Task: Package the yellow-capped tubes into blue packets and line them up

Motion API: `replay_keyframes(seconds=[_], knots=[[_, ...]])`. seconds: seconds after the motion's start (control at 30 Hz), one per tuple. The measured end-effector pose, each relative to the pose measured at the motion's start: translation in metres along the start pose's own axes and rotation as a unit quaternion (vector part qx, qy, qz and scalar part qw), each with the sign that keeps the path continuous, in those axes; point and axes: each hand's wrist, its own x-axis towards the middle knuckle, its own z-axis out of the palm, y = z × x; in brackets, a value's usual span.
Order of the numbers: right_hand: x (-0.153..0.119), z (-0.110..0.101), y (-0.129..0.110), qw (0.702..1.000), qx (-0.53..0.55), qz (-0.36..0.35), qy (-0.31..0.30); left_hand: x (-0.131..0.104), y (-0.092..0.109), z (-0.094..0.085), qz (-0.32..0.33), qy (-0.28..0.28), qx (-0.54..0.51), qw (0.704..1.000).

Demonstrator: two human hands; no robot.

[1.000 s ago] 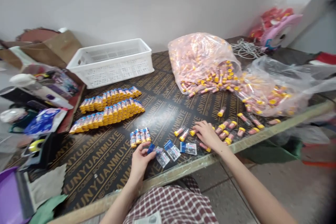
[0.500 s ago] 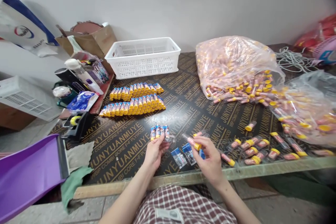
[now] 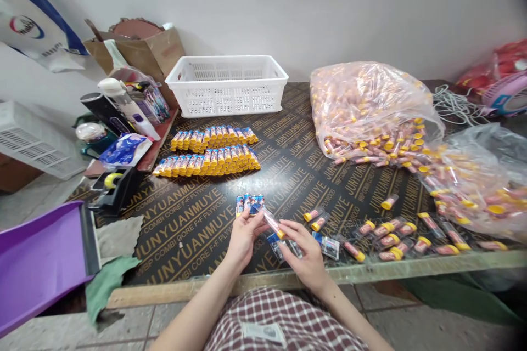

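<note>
My right hand (image 3: 303,255) pinches a clear tube (image 3: 272,223) with a pink label and a yellow cap, tilted toward my left. My left hand (image 3: 244,235) is closed at the tube's far end, with a small blue piece (image 3: 255,209) at its fingertips. Just beyond stand a few blue-topped tubes (image 3: 247,201) side by side. Small clear packets with blue tops (image 3: 329,247) lie beside and under my right hand. Two yellow-capped tubes (image 3: 319,221) rest to the right. Farther back, two rows of blue and yellow tubes (image 3: 214,160) are lined up.
A white basket (image 3: 228,96) stands at the back. Plastic bags of tubes (image 3: 366,104) spill over the right side, with loose tubes (image 3: 389,240) near the front edge. Bottles (image 3: 123,101), a tape dispenser (image 3: 117,189) and a purple dustpan (image 3: 41,263) are at left.
My right hand has moved left with the tube, bringing it to my left hand. A blue piece now shows at my left fingertips. The view has shifted slightly.
</note>
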Motion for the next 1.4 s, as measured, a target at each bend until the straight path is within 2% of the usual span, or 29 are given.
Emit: replay_keyframes(seconds=[0.1,0.23,0.3,0.4,0.53,0.9,1.13,1.27,1.33,1.4], knots=[[0.0,0.0,0.003,0.999,0.017,-0.01,-0.027,-0.003,0.005,0.001,-0.026,-0.027,0.011,0.999],[0.005,-0.002,0.004,1.0,-0.011,-0.011,-0.021,-0.009,0.009,0.002,-0.083,-0.121,0.068,0.987],[0.009,-0.004,0.003,0.999,0.004,-0.004,-0.043,-0.013,0.009,0.003,-0.097,-0.152,0.092,0.979],[0.012,-0.007,0.002,0.993,0.06,0.0,-0.098,-0.018,0.008,0.005,-0.111,-0.167,0.113,0.973],[0.01,-0.006,0.003,0.984,0.126,0.003,-0.129,-0.021,0.006,0.007,-0.13,-0.158,0.124,0.971],[0.006,0.003,0.004,0.98,0.186,0.014,-0.071,-0.027,0.003,0.009,-0.123,-0.135,0.118,0.976],[0.006,0.004,0.001,0.982,0.173,0.011,-0.068,-0.03,0.004,0.012,-0.121,-0.128,0.116,0.978],[0.008,0.003,0.0,0.982,0.165,0.014,-0.089,-0.029,0.004,0.01,-0.118,-0.128,0.119,0.978],[0.012,-0.003,0.002,0.985,0.135,0.009,-0.108,-0.02,0.009,0.003,-0.096,-0.118,0.142,0.978],[0.018,-0.014,0.008,0.993,0.062,0.009,-0.101,-0.005,0.02,-0.011,-0.036,-0.068,0.205,0.976]])
